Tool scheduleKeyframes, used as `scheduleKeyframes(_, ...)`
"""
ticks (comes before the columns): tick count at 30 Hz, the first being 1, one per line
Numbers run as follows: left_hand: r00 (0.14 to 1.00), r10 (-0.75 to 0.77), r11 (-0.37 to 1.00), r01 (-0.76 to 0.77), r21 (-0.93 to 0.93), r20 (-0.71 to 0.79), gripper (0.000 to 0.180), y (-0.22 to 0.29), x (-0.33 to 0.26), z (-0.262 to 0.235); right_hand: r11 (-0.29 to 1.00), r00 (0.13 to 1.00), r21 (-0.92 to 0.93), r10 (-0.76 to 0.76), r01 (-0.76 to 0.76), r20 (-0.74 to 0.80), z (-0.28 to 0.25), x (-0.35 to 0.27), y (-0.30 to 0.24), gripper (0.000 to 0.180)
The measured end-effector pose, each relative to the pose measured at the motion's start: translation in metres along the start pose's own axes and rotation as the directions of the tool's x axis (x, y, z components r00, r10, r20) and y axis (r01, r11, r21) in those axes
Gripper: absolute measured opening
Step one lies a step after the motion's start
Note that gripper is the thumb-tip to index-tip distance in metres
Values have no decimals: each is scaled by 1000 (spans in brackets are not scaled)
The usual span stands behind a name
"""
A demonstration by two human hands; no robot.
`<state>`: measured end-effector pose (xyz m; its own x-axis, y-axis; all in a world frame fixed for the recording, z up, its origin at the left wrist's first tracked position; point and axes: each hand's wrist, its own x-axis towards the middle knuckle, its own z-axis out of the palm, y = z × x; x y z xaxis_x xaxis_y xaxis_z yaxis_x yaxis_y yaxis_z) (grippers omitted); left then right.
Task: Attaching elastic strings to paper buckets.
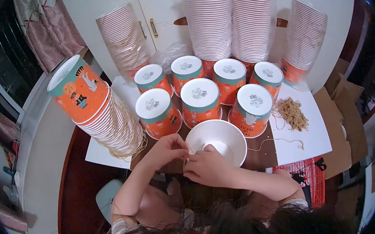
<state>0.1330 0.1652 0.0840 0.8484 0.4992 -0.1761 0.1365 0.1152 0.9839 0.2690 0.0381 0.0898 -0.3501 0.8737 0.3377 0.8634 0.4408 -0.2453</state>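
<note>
A white-lined paper cup (235, 140) sits in front of me with its open mouth tilted toward me. At its near left rim my left hand (167, 152) pinches a thin tan string (186, 159). Close beside it, my right hand (212, 166) has its fingers closed on the same string, with one digit reaching over the cup's mouth. The fingertips partly hide the string between the hands. Another length of string (285, 141) trails out to the right of the cup.
Upside-down orange and green cups (200, 93) stand in rows just beyond. A leaning cup stack (101, 112) at left has many string loops around it. Tall wrapped cup stacks (208, 23) stand behind. At right lie a string pile (294, 113) and a cardboard box (339, 128).
</note>
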Motion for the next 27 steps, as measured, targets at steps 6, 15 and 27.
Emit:
scheduleKeyframes(6, 999, 40, 985, -45, 164, 31, 19, 5, -2, 6, 874, 975, 451, 218, -178, -37, 0, 12, 36, 18)
scheduleKeyframes(15, 995, 71, 967, -52, 251, -70, 28, 5, -5, 6, 827, 945, 527, 302, -195, -125, 4, 19, 25, 24)
scheduleKeyframes(27, 997, 19, 749, 34, 662, -73, 15, 12, -26, 0, 656, 935, 697, 350, -289, 58, 10, 17, 37, 25)
